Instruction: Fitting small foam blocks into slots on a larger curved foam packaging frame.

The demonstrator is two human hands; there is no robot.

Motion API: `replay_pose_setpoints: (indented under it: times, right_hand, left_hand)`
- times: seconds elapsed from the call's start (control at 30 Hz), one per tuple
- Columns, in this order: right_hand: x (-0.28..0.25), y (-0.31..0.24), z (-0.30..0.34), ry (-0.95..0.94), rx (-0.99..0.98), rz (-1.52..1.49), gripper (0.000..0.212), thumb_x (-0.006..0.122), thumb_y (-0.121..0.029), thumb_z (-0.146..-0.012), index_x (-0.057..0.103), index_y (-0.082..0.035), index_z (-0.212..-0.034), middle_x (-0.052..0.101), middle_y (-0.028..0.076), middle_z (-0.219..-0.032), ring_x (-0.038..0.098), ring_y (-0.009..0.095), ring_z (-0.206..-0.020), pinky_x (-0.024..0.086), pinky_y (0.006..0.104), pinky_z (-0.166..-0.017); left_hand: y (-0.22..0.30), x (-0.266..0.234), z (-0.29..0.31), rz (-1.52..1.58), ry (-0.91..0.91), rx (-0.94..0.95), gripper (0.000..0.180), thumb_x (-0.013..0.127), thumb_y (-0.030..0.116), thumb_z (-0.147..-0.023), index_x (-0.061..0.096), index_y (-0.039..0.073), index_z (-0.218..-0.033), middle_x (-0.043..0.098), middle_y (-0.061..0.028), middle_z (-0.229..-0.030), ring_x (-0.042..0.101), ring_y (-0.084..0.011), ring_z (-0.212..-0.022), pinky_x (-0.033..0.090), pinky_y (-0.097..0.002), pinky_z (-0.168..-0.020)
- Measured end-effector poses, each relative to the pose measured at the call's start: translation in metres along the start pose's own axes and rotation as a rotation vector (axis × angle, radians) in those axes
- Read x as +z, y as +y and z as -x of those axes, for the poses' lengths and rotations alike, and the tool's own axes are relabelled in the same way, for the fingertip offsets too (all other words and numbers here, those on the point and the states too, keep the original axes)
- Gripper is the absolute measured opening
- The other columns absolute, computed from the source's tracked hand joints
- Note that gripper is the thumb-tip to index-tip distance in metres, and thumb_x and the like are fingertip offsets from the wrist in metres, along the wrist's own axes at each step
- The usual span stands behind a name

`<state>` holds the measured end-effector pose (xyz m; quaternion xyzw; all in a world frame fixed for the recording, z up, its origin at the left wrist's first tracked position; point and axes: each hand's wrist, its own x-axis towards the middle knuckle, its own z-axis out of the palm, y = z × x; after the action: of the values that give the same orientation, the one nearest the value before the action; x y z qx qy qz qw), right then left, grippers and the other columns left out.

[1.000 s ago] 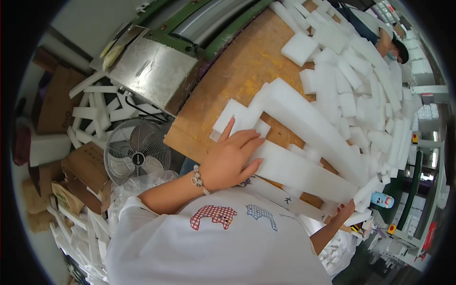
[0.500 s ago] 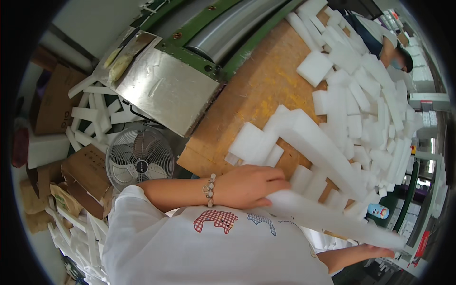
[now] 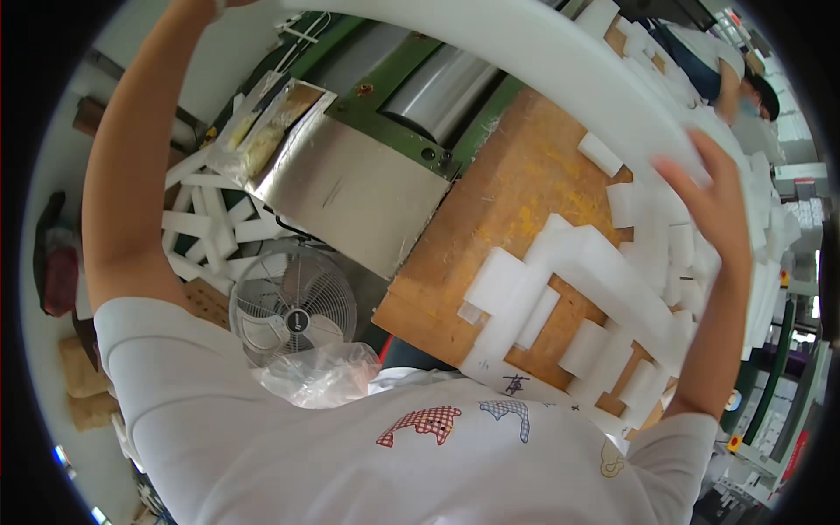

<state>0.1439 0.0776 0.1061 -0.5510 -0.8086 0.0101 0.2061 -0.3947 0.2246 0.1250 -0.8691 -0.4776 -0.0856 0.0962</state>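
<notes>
A long white foam strip (image 3: 516,48) is lifted across the top of the view, bowed in an arc and smeared by motion. At its right end my right hand (image 3: 713,197) grips it, with the thumb on the near side and the fingers along the far edge. My left arm is stretched up at the left, a bracelet at its wrist. Only a sliver of my left hand (image 3: 238,2) shows at the top rim, near the strip's left end, and its fingers are cut off. Below the strip, white foam blocks (image 3: 499,282) lie on the wooden tabletop (image 3: 490,188).
A green-framed machine with a metal roller (image 3: 446,92) and a steel plate (image 3: 350,192) stands at the table's left. A caged fan (image 3: 293,302) and a clear plastic bag (image 3: 324,372) are closer to me. Foam offcuts (image 3: 206,219) pile up leftward. Another person (image 3: 731,83) is at the far right.
The foam strip has risen from in front of my body to the top of the view. Both arms have swung up and outward, my left hand nearly leaving the picture.
</notes>
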Motion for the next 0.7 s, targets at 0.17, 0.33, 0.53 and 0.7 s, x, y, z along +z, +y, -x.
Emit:
replay_pose_setpoints:
  times: [0.17, 0.33, 0.53, 0.7]
  right_hand:
    - [0.096, -0.089, -0.099, -0.089, -0.043, -0.254, 0.038, 0.075, -0.027, -0.073, 0.069, 0.002, -0.097, 0.066, 0.006, -0.079, 0.056, 0.016, -0.068, 0.048, 0.0275, -0.067]
    - [0.137, -0.118, -0.139, -0.128, -0.078, -0.252, 0.034, 0.071, -0.028, -0.069, 0.070, 0.002, -0.087, 0.067, 0.012, -0.075, 0.057, 0.026, -0.067, 0.046, 0.0345, -0.075]
    - [0.160, -0.122, -0.136, -0.105, -0.136, -0.236, 0.034, 0.069, -0.029, -0.068, 0.070, 0.003, -0.079, 0.068, 0.016, -0.074, 0.058, 0.036, -0.064, 0.046, 0.0386, -0.075]
    - [0.124, -0.068, -0.073, -0.063, -0.011, -0.140, 0.038, 0.075, -0.024, -0.070, 0.068, 0.003, -0.095, 0.067, 0.008, -0.078, 0.056, 0.017, -0.065, 0.048, 0.0278, -0.065]
  left_hand:
    - [-0.163, 0.015, 0.018, -0.518, -0.112, -0.558, 0.038, 0.078, 0.015, -0.074, 0.067, 0.010, -0.110, 0.066, -0.0047, -0.115, 0.059, -0.0279, -0.106, 0.042, -0.0404, -0.100]
    - [-0.104, -0.006, 0.016, -0.699, -0.213, -0.646, 0.048, 0.061, 0.015, -0.090, 0.053, 0.029, -0.136, 0.057, 0.0091, -0.135, 0.055, -0.0197, -0.123, 0.042, -0.0485, -0.103]
    - [-0.156, 0.030, 0.062, -0.703, -0.153, -0.520, 0.055, 0.067, 0.013, -0.084, 0.052, 0.021, -0.137, 0.061, 0.0045, -0.129, 0.056, -0.0198, -0.123, 0.036, -0.0530, -0.109]
    - [-0.084, 0.049, 0.024, -0.149, -0.319, -0.342, 0.052, 0.071, 0.006, -0.077, 0.060, 0.009, -0.127, 0.062, -0.0056, -0.128, 0.055, -0.0235, -0.121, 0.041, -0.0357, -0.105]
